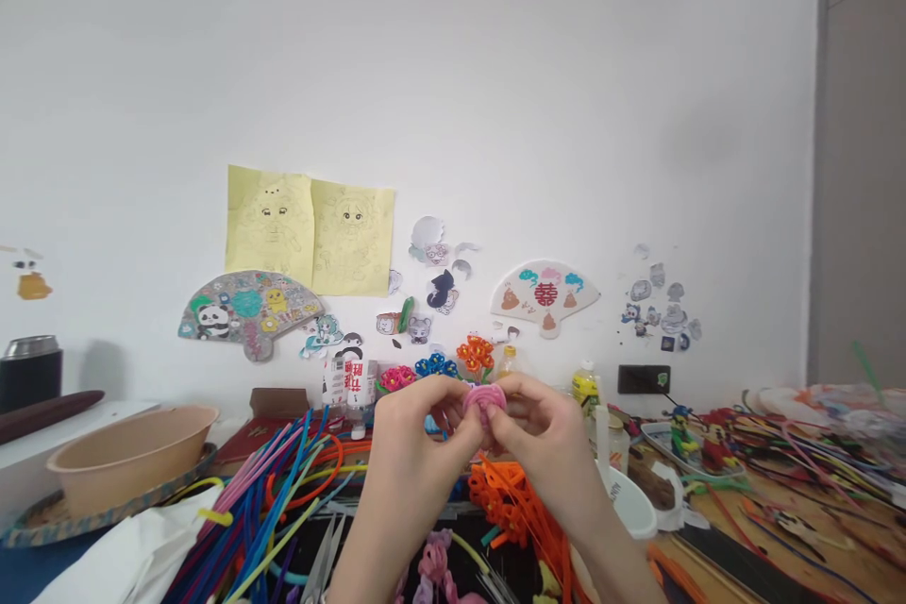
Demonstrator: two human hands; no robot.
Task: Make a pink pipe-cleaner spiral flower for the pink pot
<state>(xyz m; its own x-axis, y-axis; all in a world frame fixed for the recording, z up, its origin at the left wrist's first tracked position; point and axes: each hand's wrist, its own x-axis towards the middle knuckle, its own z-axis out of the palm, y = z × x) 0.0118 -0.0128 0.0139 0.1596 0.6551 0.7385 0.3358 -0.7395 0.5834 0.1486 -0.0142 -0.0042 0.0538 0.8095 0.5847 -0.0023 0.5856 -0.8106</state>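
Both hands are raised over the middle of the table, pinching one small pink piece [487, 394] that looks coiled from fuzzy pipe cleaner. My left hand [439, 425] grips its left side with thumb and fingertips. My right hand [534, 420] holds the right side, the thumb pressed on its front. Fingers partly cover the piece. Below the hands lie orange pipe-cleaner flowers [499, 491] with long stems and a pink-purple pipe-cleaner shape [435, 566]. Scissors [326, 557] rest left of my left forearm.
Bundled coloured pipe cleaners [261, 500] spread at the left, near a tan oval basin [134, 453]. Finished flowers [474, 356] and bottles [586, 387] stand along the wall. A white container [633, 505] is right of my right wrist; loose stems [813, 491] clutter the right side.
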